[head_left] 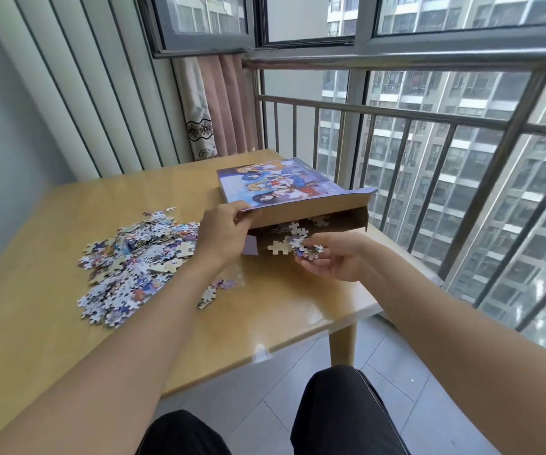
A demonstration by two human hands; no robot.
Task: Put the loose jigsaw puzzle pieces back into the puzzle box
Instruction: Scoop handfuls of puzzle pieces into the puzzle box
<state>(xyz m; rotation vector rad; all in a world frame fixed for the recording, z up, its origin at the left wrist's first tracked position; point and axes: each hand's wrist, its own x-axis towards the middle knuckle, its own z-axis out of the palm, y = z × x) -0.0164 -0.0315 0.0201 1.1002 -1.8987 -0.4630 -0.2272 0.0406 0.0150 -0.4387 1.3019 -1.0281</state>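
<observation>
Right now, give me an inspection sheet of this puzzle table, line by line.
Surface: wooden table, glossy, set against a window railing.
Job's things: puzzle box lies flat with its near end flap open; a few pieces already sit in the mouth. Big pile of pieces lies left of the box; a small cluster lies nearer the table edge.
Clutter: nothing seen.
Grippers: left hand lifts the box flap; right hand holds a handful of pieces at the opening.
Cables: nothing seen.
Surroundings: curtain, windows, tiled floor, tower blocks outside.
</observation>
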